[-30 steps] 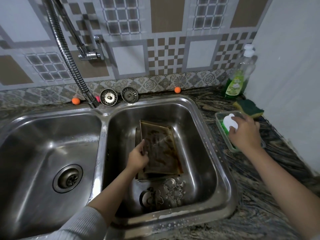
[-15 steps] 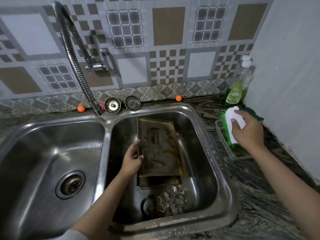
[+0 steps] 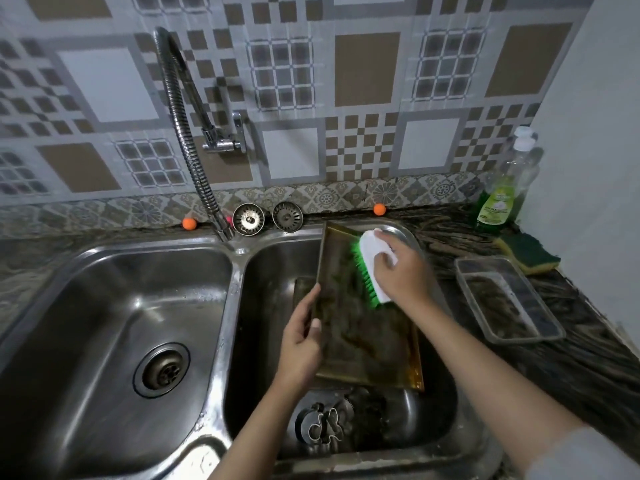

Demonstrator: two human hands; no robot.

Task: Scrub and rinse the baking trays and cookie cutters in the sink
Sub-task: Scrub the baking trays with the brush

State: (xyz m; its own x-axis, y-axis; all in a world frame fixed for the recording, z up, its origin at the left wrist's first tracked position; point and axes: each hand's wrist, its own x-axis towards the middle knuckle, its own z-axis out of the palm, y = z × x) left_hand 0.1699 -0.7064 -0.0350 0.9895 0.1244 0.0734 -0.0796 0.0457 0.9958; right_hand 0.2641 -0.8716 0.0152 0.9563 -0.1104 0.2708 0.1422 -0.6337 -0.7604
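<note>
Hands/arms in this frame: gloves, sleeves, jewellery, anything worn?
Both hands bare: no gloves, rings or watch visible on the left hand or right hand. Forearms bare too. A light grey sleeve shows on the right arm at the lower right corner; the left arm's sleeve is out of frame.

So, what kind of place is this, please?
Most likely a home kitchen: a steel double sink set in a dark counter, a patterned tile wall with a flexible tap, and a dish soap bottle.

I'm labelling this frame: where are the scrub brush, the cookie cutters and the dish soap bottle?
scrub brush (image 3: 375, 263): head view, white back.
cookie cutters (image 3: 327, 427): head view, metal outlines.
dish soap bottle (image 3: 498, 202): head view, green label.
</note>
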